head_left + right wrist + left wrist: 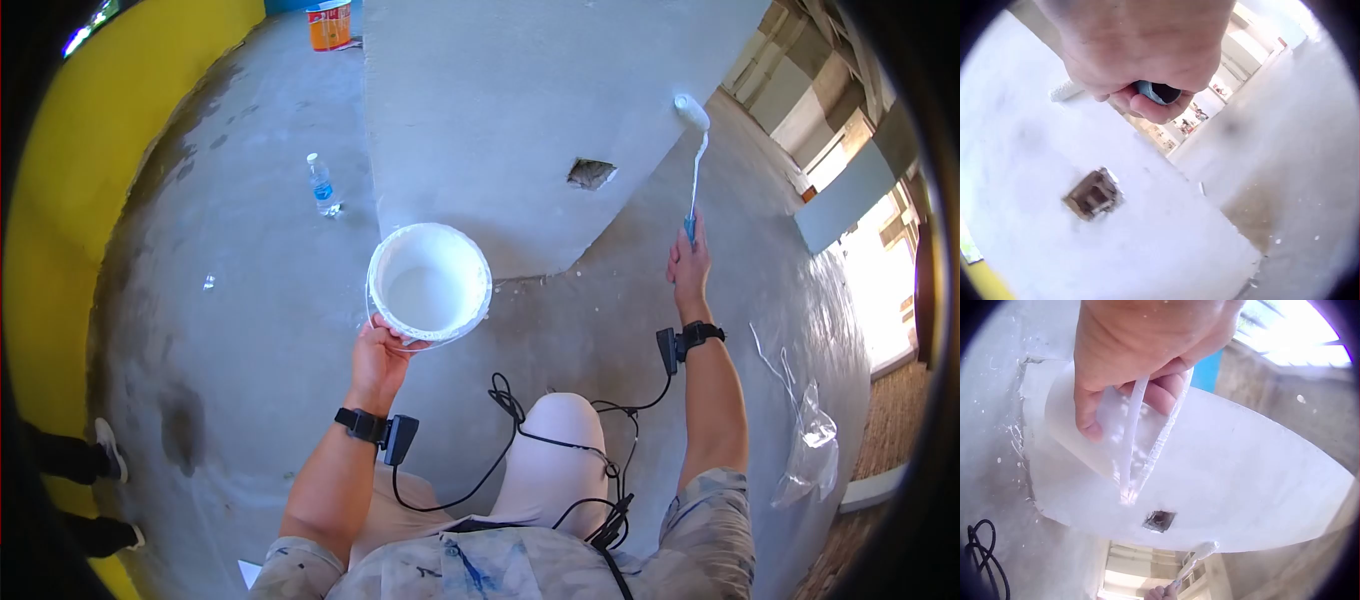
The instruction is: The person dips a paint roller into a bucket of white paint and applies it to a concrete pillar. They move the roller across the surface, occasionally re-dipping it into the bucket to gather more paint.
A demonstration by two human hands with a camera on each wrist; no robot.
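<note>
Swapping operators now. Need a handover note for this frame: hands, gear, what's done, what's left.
Left hand: grips the white bucket by its thin handle; white paint inside.
Right hand: grips the roller by its blue handle, head against the grey wall near its right edge.
Nearby: a hole in the wall, lower than the roller head; a water bottle on the floor.
Done: the wall looks pale; how much is coated cannot be told.
Left: probably rolling across the wall, reloading from the bucket.
</note>
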